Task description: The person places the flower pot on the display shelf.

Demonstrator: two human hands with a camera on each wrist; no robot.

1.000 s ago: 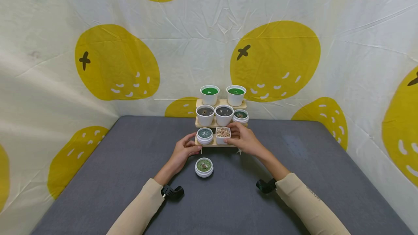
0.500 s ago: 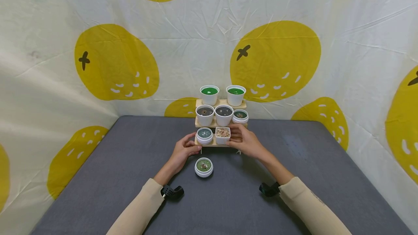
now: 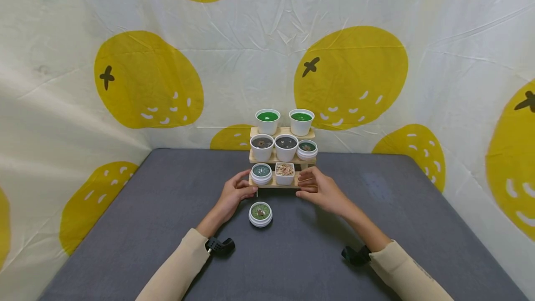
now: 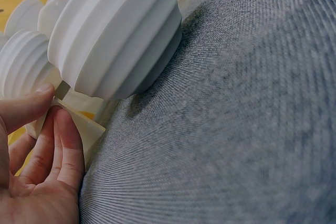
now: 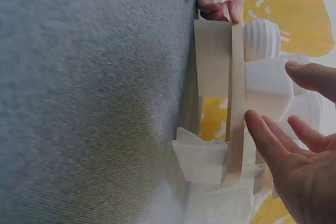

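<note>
A three-tier wooden stand (image 3: 273, 185) holds several small white pots. My left hand (image 3: 231, 195) pinches the left end of its lowest shelf between thumb and fingers. On that shelf, a square white pot (image 3: 285, 179) filled with pebble-like bits stands right of a round ribbed pot (image 3: 261, 180). My right hand (image 3: 326, 193) is just right of the square pot, fingers spread and holding nothing. In the right wrist view, the thumb and fingers are apart around the square pot (image 5: 268, 85). Another ribbed pot (image 3: 260, 222) with a green top sits on the table before the stand.
Two green-topped pots (image 3: 268, 128) stand on the top tier. The middle tier bears two dark-filled pots (image 3: 286, 154) and a ribbed pot (image 3: 307, 153) at its right end. Behind the grey table (image 3: 179, 175) hangs a white cloth (image 3: 246, 68) with yellow fruit shapes.
My right hand has let go of the square pot and drawn back to the right. The pot stays on the lowest shelf. My left hand keeps its hold on the stand.
</note>
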